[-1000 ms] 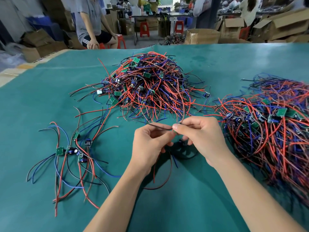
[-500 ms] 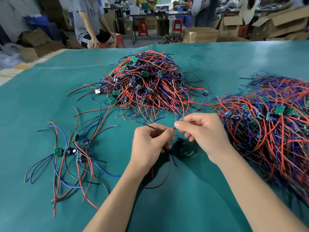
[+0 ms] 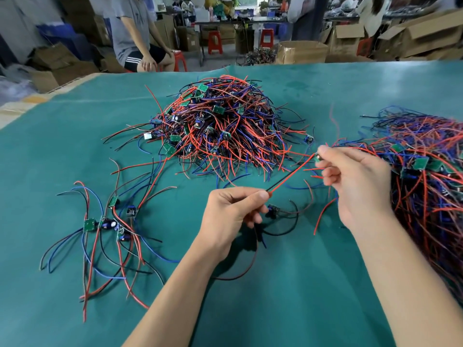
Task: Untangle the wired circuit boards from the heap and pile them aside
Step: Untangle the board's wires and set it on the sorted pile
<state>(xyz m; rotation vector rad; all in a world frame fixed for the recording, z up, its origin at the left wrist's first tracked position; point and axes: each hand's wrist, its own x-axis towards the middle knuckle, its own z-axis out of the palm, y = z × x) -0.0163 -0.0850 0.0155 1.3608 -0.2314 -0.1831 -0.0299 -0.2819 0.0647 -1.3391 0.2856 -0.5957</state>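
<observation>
With both hands' fingers pinching one taut red-and-black wire pair (image 3: 288, 177), I judged few small green wired boards (image 3: 107, 221) piled near the counter's left edge, the tangled heap (image 3: 223, 128) barely touched.

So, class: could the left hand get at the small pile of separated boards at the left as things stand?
Probably yes, once freed: the left hand pinches a red wire now, but only bare green mat lies between it and the small pile.

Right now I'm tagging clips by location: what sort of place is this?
Probably a small electronics assembly workshop. A large heap of wired circuit boards sits on a green work table, open cardboard boxes and red stools stand behind, and another person sits nearby.
</observation>
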